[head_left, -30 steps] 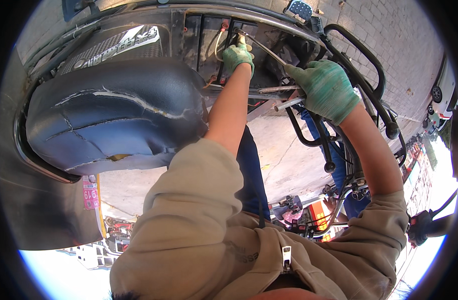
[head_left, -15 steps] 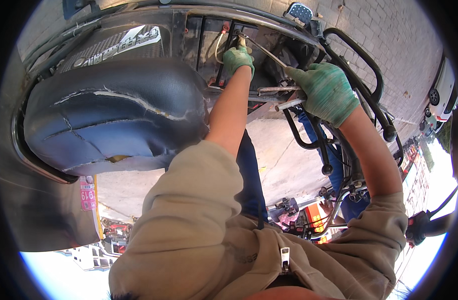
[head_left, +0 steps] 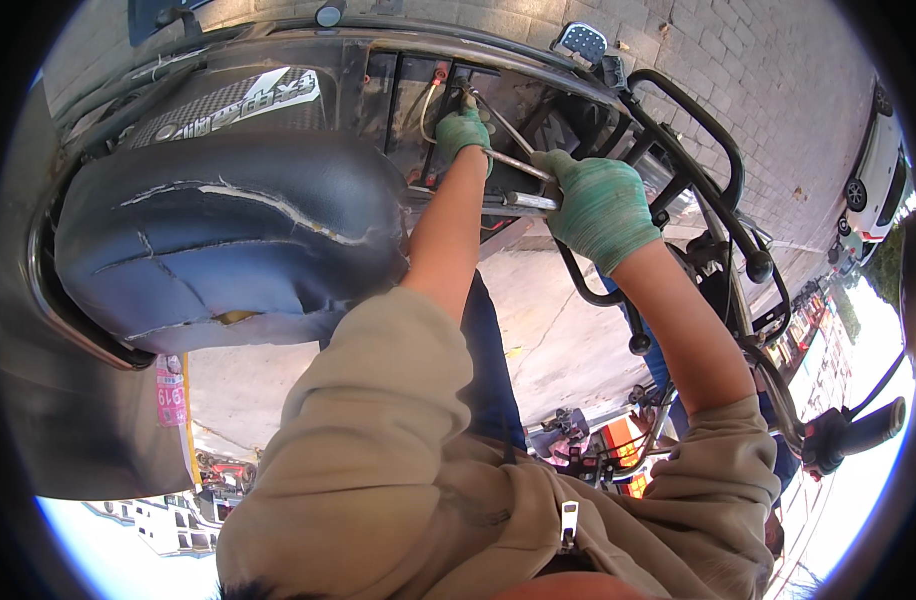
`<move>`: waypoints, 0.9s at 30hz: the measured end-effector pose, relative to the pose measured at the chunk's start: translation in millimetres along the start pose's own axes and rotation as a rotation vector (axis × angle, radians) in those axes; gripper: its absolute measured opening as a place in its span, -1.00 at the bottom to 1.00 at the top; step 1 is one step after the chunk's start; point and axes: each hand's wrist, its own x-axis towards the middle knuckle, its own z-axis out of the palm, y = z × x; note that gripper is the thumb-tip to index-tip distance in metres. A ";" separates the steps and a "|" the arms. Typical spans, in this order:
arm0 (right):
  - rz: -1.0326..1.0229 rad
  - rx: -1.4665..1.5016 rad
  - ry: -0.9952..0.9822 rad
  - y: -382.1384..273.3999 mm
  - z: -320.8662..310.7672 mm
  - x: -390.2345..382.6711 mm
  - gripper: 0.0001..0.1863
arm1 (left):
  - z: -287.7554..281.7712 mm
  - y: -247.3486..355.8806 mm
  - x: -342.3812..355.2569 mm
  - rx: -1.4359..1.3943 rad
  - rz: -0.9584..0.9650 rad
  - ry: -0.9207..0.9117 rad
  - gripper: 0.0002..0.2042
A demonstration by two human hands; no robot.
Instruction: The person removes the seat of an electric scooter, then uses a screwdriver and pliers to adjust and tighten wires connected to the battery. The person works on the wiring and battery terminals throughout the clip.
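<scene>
My right hand (head_left: 603, 208), in a green knit glove, is closed around the handle of a metal wrench (head_left: 505, 122). Two more metal tool shafts (head_left: 530, 200) stick out of the same fist toward the left. The wrench slants up to the terminal of a black battery (head_left: 472, 78) in an open bay. At that terminal my left hand (head_left: 463, 130), gloved alike, has its fingers bent together by the wrench's far end; what they pinch is too small to make out. Beside it a pale cable (head_left: 428, 112) runs down from a red-covered terminal (head_left: 440, 75).
A cracked dark seat (head_left: 228, 240) lies left of the bay. Black tubular bars (head_left: 723, 140) and a handlebar grip (head_left: 871, 428) stand at the right. A metal rail with a pedal (head_left: 582, 42) borders the far side. Beyond are paving and a parked white car (head_left: 878, 170).
My right hand has moved left and slightly down with the tools, closer to my left hand, and the wrench stands steeper. My left hand stays at the terminal. The whole view has shifted a little.
</scene>
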 end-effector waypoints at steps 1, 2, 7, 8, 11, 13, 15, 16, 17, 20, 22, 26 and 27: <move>0.013 -0.038 -0.013 -2.3 1.7 0.4 -0.59 | 3.8 -5.3 5.0 -0.025 -0.008 -0.009 -0.48; -0.063 -0.095 -0.004 -5.2 3.0 -0.2 -0.69 | 7.8 -12.6 12.4 -0.008 -0.004 -0.020 -0.47; -0.212 -0.182 -0.050 -15.2 -3.2 4.7 -0.81 | 25.6 -43.1 52.0 -0.044 0.039 -0.053 -0.42; -0.210 -0.183 -0.074 -15.9 -6.5 5.6 -0.80 | 25.8 -44.7 52.8 -0.162 0.123 -0.044 -0.43; -0.167 -0.143 -0.111 -18.0 -17.6 9.3 -0.79 | 20.2 -35.8 37.9 -0.553 0.096 -0.195 -0.51; -0.097 -0.090 -0.096 -20.0 -24.6 15.4 -0.78 | 13.2 -18.9 23.2 -0.887 -0.055 -0.416 -0.57; 0.002 -0.024 -0.058 -23.6 -29.6 22.4 -0.76 | 9.0 -3.8 8.8 -1.152 -0.137 -0.527 -0.63; 0.044 0.032 -0.063 -25.9 -31.2 24.4 -0.76 | 7.3 2.8 3.9 -1.208 -0.198 -0.508 -0.63; 0.064 0.056 -0.063 -27.7 -32.7 24.9 -0.75 | 5.3 7.2 -0.2 -1.217 -0.290 -0.458 -0.63; 0.063 0.031 -0.091 -31.8 -37.7 23.3 -0.75 | -4.9 8.9 -11.0 -1.344 -0.331 -0.587 -0.71; -0.002 -0.086 -0.166 -33.9 -41.4 22.5 -0.74 | -11.9 7.0 -17.8 -1.344 -0.353 -0.684 -0.74; -0.168 -0.273 -0.167 -42.5 -43.4 38.3 -0.69 | -11.8 9.3 -34.3 -1.516 -0.451 -0.662 -0.68; -0.140 -0.214 -0.142 -44.9 -41.5 43.3 -0.69 | -9.9 9.8 -37.3 -1.622 -0.191 -0.775 -0.69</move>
